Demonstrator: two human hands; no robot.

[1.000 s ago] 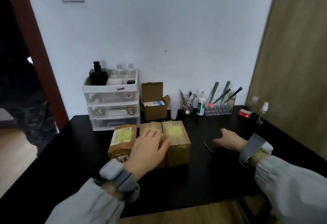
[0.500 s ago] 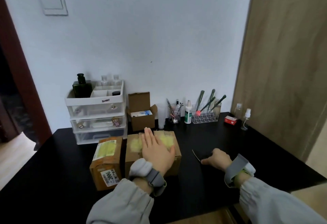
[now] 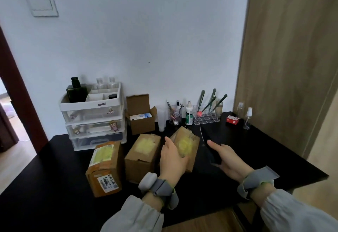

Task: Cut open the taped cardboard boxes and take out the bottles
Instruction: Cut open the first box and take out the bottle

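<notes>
Three taped brown cardboard boxes stand on the black table: the left box with a "2006" label, the middle box, and the right box, which is tilted. My left hand grips the right box by its left side. My right hand is just to the right of that box. It holds a knife with a dark handle, and the thin blade points away toward the wall. No bottles from the boxes are visible.
At the back stand a white drawer organiser with bottles on top, an open small carton, a white spray bottle, a clear brush rack, a red packet and a clear spray bottle. A wooden panel borders the right.
My left hand has gone from lying flat on the boxes to gripping the right box, tilting it away from the middle one. My right hand has lifted the knife off the table.
</notes>
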